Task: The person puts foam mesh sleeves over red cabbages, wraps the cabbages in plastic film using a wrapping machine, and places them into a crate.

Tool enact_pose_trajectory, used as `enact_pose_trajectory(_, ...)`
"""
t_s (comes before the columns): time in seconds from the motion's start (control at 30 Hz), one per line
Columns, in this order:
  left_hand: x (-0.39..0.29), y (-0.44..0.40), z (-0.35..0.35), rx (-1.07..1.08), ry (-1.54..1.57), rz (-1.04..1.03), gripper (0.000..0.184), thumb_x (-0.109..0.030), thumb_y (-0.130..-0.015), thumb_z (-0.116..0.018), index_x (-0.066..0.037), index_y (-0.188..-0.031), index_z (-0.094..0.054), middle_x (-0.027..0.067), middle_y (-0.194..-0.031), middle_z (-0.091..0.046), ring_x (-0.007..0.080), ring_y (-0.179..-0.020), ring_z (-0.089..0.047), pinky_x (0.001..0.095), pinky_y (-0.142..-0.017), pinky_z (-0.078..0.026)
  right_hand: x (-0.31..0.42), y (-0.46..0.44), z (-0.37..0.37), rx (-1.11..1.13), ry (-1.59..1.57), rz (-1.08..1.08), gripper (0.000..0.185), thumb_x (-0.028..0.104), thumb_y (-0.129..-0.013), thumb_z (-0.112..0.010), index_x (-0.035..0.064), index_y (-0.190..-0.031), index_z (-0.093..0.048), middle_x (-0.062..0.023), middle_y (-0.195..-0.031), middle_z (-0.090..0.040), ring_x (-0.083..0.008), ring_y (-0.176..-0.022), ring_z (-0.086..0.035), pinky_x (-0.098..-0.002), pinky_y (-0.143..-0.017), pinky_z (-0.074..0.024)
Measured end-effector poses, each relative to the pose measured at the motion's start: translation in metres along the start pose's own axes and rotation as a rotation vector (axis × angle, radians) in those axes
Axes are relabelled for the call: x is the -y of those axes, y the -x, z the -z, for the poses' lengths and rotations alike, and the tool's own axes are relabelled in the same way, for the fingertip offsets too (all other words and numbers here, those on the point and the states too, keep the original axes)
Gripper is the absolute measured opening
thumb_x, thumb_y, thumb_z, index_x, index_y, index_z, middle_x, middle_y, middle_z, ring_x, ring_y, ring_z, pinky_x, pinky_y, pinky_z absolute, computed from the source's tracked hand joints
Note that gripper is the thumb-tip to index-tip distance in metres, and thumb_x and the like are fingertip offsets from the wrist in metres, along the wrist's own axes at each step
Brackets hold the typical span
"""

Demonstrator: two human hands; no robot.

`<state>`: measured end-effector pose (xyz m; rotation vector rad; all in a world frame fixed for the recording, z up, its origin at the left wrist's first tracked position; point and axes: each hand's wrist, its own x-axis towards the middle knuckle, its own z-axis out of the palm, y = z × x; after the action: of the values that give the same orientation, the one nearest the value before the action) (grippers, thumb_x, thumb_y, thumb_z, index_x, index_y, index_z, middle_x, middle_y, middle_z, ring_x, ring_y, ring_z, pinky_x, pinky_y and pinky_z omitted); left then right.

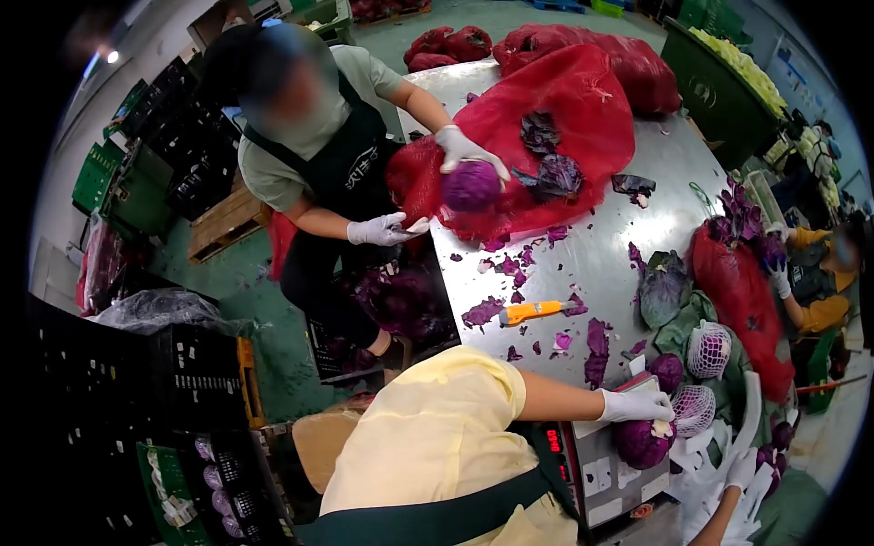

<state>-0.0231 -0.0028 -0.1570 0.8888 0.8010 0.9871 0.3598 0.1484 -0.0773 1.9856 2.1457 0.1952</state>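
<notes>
My left hand (637,407), in a white glove, rests with its fingers curled over a red cabbage (645,446). The cabbage sits on a scale (601,478) with a lit red display. Close beside that hand lies a cabbage in a white net sleeve (694,409); another netted cabbage (709,349) and a bare one (667,371) are just beyond. My right hand (742,469), also gloved, reaches into a pile of white packaging strips (715,505). Its fingertips blend into the white material, so their grip is unclear.
A yellow box cutter (533,312) lies on the metal table (496,341) among purple leaf scraps. Across it, a co-worker holds a red cabbage (472,187) beside a red mesh sack (564,109). Another person works at right near a red sack (742,309). Crates (196,373) stand left.
</notes>
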Motion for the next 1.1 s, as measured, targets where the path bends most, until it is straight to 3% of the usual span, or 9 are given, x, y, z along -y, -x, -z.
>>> enact_pose_trajectory(0.13, -0.019, 0.042, -0.005, 0.001, -0.318, -0.132, 0.053, -0.044, -0.086, -0.057, -0.001, -0.117, -0.062, 0.0165, -0.110, -0.064, 0.0265, -0.109, -0.058, 0.0336, -0.099, -0.041, 0.002, -0.011, -0.009, -0.169, -0.296, -0.104, 0.027, 0.012, -0.089, -0.045, 0.0013, -0.112, -0.055, -0.0264, -0.108, -0.061, -0.0420, -0.101, -0.057, -0.0454, -0.084, -0.0440)
enact_pose_trajectory(0.2, -0.006, 0.050, -0.010, -0.034, -0.315, -0.151, 0.048, -0.038, -0.087, -0.058, -0.002, -0.118, -0.061, 0.0156, -0.112, -0.063, 0.0256, -0.110, -0.058, 0.0330, -0.098, -0.042, 0.008, 0.003, 0.004, -0.233, -0.217, 0.112, 0.022, 0.009, -0.086, -0.045, 0.0041, -0.102, -0.060, -0.0237, -0.098, -0.064, -0.0418, -0.093, -0.060, -0.0451, -0.076, -0.0461)
enact_pose_trajectory(0.3, 0.018, 0.043, -0.013, -0.034, -0.176, -0.296, 0.044, -0.031, -0.087, -0.059, -0.002, -0.119, -0.060, 0.0159, -0.113, -0.062, 0.0253, -0.110, -0.058, 0.0325, -0.096, -0.044, 0.045, 0.029, 0.045, -0.198, -0.096, -0.056, 0.031, 0.013, -0.083, -0.048, 0.0069, -0.110, -0.063, -0.0228, -0.103, -0.065, -0.0378, -0.095, -0.062, -0.0419, -0.077, -0.0481)
enact_pose_trajectory(0.4, -0.006, 0.029, -0.005, -0.018, 0.007, -0.221, 0.030, -0.026, -0.091, -0.058, -0.001, -0.106, -0.061, 0.0105, -0.095, -0.066, 0.0209, -0.092, -0.064, 0.0330, -0.083, -0.051, 0.025, -0.010, 0.024, -0.365, -0.235, -0.007, 0.039, 0.026, -0.091, -0.047, 0.0062, -0.122, -0.060, -0.0240, -0.113, -0.062, -0.0366, -0.102, -0.062, -0.0406, -0.085, -0.0482)
enact_pose_trajectory(0.47, 0.007, 0.028, -0.027, -0.185, -0.281, -0.412, 0.025, -0.024, -0.094, -0.055, -0.001, -0.100, -0.061, 0.0068, -0.080, -0.066, 0.0160, -0.073, -0.065, 0.0290, -0.069, -0.052, 0.003, 0.020, 0.037, -0.365, -0.341, -0.079, 0.043, 0.034, -0.098, -0.042, 0.0052, -0.125, -0.057, -0.0241, -0.120, -0.059, -0.0375, -0.107, -0.060, -0.0409, -0.087, -0.0471)
enact_pose_trajectory(0.53, -0.002, 0.005, 0.005, -0.106, 0.141, -0.204, 0.024, -0.023, -0.096, -0.055, 0.000, -0.099, -0.061, 0.0072, -0.079, -0.065, 0.0117, -0.066, -0.062, 0.0247, -0.060, -0.049, 0.015, -0.002, 0.037, -0.415, -0.324, -0.121, 0.043, 0.034, -0.097, -0.042, 0.0052, -0.128, -0.053, -0.0244, -0.114, -0.061, -0.0400, -0.104, -0.059, -0.0421, -0.084, -0.0477)
enact_pose_trajectory(0.73, -0.017, -0.021, 0.028, -0.111, 0.261, -0.184, 0.018, -0.015, -0.098, -0.052, 0.001, -0.105, -0.059, 0.0051, -0.079, -0.060, 0.0094, -0.060, -0.053, 0.0229, -0.055, -0.045, 0.091, 0.032, 0.096, -0.617, -0.501, 0.104, 0.030, 0.021, -0.093, -0.048, 0.0032, -0.116, -0.055, -0.0223, -0.103, -0.062, -0.0346, -0.095, -0.060, -0.0400, -0.082, -0.0463)
enact_pose_trajectory(0.93, -0.033, -0.044, 0.036, -0.219, 0.119, -0.271, 0.047, -0.038, -0.103, -0.041, 0.002, -0.116, -0.060, 0.0080, -0.103, -0.065, 0.0132, -0.092, -0.060, 0.0249, -0.082, -0.049, 0.169, 0.112, 0.127, -0.115, -0.814, 0.074, 0.031, 0.033, -0.093, -0.056, 0.0020, -0.095, -0.060, -0.0159, -0.082, -0.062, -0.0278, -0.075, -0.061, -0.0358, -0.068, -0.0455)
enact_pose_trajectory(1.1, -0.032, -0.043, 0.043, -0.192, 0.276, -0.338, 0.077, -0.061, -0.097, -0.029, 0.005, -0.132, -0.047, 0.0130, -0.132, -0.054, 0.0218, -0.121, -0.051, 0.0331, -0.104, -0.037, 0.175, 0.151, 0.118, 0.038, -1.079, -0.004, 0.032, 0.034, -0.093, -0.056, 0.0022, -0.094, -0.060, -0.0168, -0.080, -0.061, -0.0275, -0.075, -0.061, -0.0362, -0.070, -0.0460)
